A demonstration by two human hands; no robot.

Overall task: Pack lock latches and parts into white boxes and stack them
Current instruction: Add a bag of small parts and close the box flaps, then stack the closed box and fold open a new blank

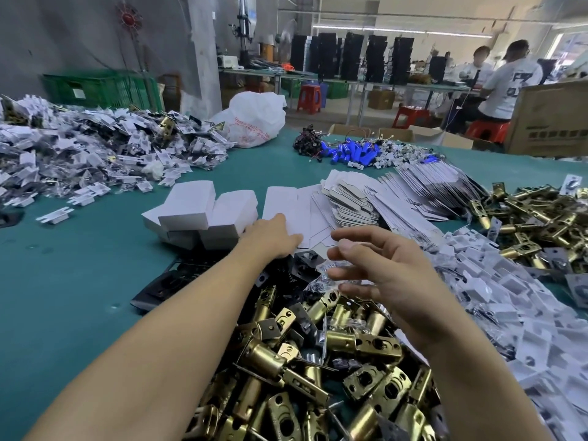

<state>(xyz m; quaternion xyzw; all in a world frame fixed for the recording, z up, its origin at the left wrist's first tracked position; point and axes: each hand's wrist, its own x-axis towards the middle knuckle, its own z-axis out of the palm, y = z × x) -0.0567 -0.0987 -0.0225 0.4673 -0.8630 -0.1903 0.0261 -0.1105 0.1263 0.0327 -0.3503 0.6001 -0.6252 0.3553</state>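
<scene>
L hand: reaching fwd past the latch pile; fingers lying straight and close together on the nearest flat box blank; whether the thumb is hooking an edge, cannot tell
R hand: hovering over the brass latches; fingers loosely curled and spread, thumb apart, pinching nothing; clear parts bag lying just under the fingertips
Step, my guess: taking one blank to fold into a box
Doing it well: sliding off only the top blank w/ flat fingers; blanks are overlapping, so two may be coming away together; R hand is likely needing to come across to help open it
Finished boxes: sitting stacked just left of the blanks, near the L hand
Around: fanned blanks spreading farther right; bagged parts heaping at right; black plates lying on the teal table
In the way: latch pile is sitting btwn the person and the blanks; forearms are passing low over it and risking knocking latches loose
</scene>
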